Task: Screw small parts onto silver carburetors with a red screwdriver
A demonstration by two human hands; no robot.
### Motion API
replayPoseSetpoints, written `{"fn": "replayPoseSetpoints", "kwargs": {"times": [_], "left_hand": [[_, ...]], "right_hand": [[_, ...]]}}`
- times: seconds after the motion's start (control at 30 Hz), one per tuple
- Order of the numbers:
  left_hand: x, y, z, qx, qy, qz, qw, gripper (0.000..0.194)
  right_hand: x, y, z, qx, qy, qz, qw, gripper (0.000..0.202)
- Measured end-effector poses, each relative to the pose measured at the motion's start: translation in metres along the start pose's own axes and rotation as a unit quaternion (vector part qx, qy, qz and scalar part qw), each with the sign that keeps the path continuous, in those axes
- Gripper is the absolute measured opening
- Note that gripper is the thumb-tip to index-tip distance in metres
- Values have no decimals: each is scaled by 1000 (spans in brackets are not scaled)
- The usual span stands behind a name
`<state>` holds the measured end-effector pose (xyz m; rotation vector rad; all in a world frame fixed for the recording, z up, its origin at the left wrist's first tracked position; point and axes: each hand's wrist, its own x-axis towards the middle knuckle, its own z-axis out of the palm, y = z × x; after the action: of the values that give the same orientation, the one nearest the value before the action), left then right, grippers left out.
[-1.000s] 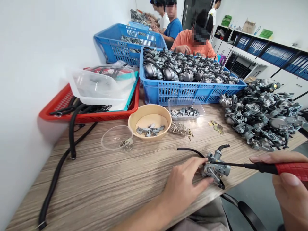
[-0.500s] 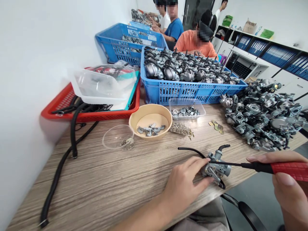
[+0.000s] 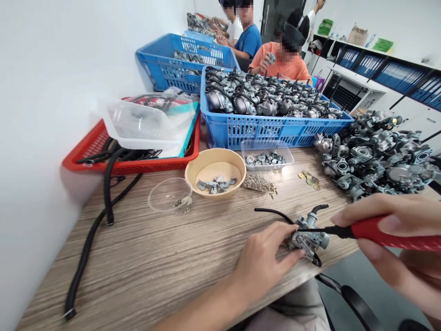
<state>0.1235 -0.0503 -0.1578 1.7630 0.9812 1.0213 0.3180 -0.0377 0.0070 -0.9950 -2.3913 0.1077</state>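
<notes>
A grey metal carburetor [image 3: 309,238] with black hoses lies at the front edge of the wooden table [image 3: 165,257]. My left hand [image 3: 264,258] is closed around its left side, fingers on top and thumb at the front. In my right hand [image 3: 396,239] is a red-handled screwdriver [image 3: 374,233], its thin dark shaft pointing left across the carburetor. The screwdriver's tip meets the carburetor near my left fingertips; what it touches there is too small to make out.
Behind stand a cream bowl [image 3: 215,193] of metal plates, a bag of small screws [image 3: 257,182], a clear tray [image 3: 268,166] of parts and a blue crate [image 3: 275,131] of carburetors. More carburetors [image 3: 375,161] are heaped right. A red basket [image 3: 155,164] sits left. Co-workers [image 3: 279,64] sit beyond.
My right hand has moved left and forward along the screwdriver, its fingers now nearer the shaft. The left hand and carburetor have hardly shifted. A co-worker has raised a hand holding a metal part.
</notes>
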Motion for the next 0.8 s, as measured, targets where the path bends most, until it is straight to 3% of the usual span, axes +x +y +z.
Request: {"fn": "replayPoseSetpoints", "kwargs": {"times": [0.07,0.13,0.27,0.43,0.6,0.8], "left_hand": [[0,2,0,-2,-5,-5,1000,37],[1,3,-1,1,-8,-4,1000,35],[2,2,1,23,0,7,1000,32],[-1,-1,4,61,28,-12,998,20],[-5,-2,6,59,23,-48,997,24],[-22,-24,6,118,31,-113,986,30]], "right_hand": [[21,-3,-3,13,-58,-50,997,17],[40,-2,-4,25,-105,-104,989,22],[65,8,6,56,-142,-147,977,36],[76,17,30,74,-74,-223,969,28],[79,20,39,154,-55,-269,949,25],[84,29,57,153,89,-279,944,20]]}}
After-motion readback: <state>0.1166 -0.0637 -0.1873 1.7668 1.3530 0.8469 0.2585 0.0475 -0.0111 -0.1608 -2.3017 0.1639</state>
